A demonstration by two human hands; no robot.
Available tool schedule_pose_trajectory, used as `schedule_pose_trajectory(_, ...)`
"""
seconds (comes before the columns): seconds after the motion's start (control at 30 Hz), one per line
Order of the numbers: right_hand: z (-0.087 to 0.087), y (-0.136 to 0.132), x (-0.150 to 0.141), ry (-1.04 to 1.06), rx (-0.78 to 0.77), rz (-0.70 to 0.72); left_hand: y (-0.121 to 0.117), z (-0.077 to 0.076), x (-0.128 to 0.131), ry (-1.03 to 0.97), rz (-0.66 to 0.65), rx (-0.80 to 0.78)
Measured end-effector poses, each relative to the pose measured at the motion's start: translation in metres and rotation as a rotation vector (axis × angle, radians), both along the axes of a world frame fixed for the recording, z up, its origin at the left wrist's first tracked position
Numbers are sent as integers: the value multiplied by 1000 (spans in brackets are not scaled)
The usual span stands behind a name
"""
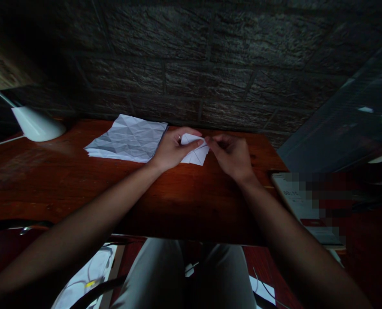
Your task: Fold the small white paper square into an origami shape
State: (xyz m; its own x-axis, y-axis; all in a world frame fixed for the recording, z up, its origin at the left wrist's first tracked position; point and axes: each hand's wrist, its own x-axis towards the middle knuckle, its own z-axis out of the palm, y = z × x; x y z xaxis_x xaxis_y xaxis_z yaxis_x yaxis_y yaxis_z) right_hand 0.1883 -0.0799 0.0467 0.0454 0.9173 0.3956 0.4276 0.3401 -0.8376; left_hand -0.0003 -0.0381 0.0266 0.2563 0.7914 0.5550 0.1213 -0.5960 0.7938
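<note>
A: Where the light falls on the wooden worktop [81, 180], how many papers do you count?

B: One small folded paper [195, 151] between the hands, and one stack of creased white sheets [128, 138] just to its left; how many sheets are in the stack, I cannot tell.

A: What are they like?

B: The small paper is white, folded into triangular facets with sharp edges. The stack's top sheet is roughly square and covered in a grid of old fold lines. The worktop is reddish-brown, smooth and slightly glossy. Behind it stands a dark wall of rough brick-like blocks.

A: And the hands?

B: Two. The left hand [170, 150] is curled over the folded paper's left side, thumb and fingers pinching it, a ring on one finger. The right hand [231, 155] is closed, its fingertips pinching the paper's right tip. The paper lies at the worktop's far middle.

A: Anything else?

B: One white lamp [36, 123] at far left
</note>
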Motion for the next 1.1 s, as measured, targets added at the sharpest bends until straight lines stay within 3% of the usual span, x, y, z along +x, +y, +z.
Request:
schedule_pose_trajectory(0.27, -1, 0, -3, 152, 4, 71, -4, 5, 1, -88, -12, -10)
schedule_pose_trajectory(0.47, -5, 2, -3, 274, -24, 187, -1, 0, 3, -205, 0, -190)
schedule_pose_trajectory(0.6, -7, 4, -1, 267, -25, 179, -2, 1, 3, -249, -54, -275)
schedule_pose_trajectory(1.1, -3, 2, 0, 263, -6, 136, -4, 4, 3, -279, -113, -320)
